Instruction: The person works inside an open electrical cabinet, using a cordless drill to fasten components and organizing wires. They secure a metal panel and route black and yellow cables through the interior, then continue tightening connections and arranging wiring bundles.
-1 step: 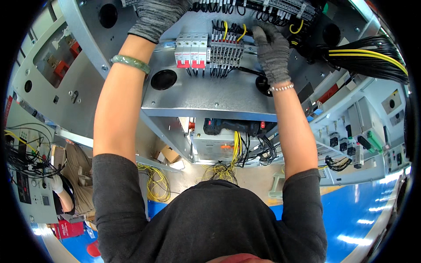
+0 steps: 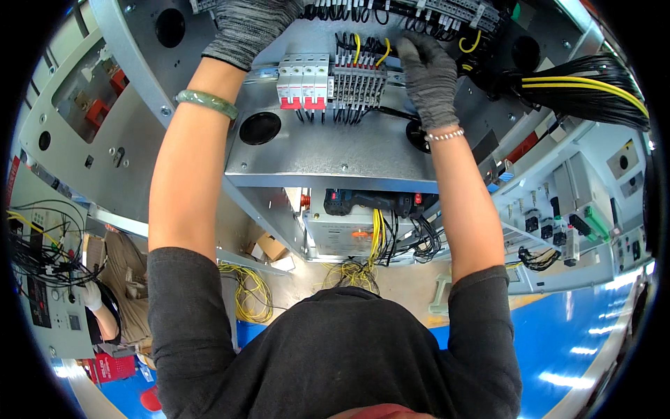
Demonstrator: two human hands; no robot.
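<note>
My left hand (image 2: 252,31), in a grey knitted glove, reaches up at the top edge beside the upper terminal strip; its fingertips are out of view. My right hand (image 2: 429,78), gloved alike, is at the right end of the lower rail. Its fingers are bent under the black wires of the upper terminal strip (image 2: 457,17), and what they hold is hidden. Between my hands, circuit breakers (image 2: 303,78) with red levers sit on the rail. Against them stands a grey terminal block (image 2: 359,85) with black wires and two yellow ones.
A thick black wire bundle (image 2: 586,94) with yellow strands hangs at right. A dark power tool (image 2: 370,202) lies below the metal panel (image 2: 328,150). Coiled yellow wires (image 2: 251,293) lie on the floor. Another person's gloved hand (image 2: 91,296) is at far left, near loose wires.
My right hand has shifted very slightly left. My left hand stays at the top edge, and the parts on the rail look the same.
</note>
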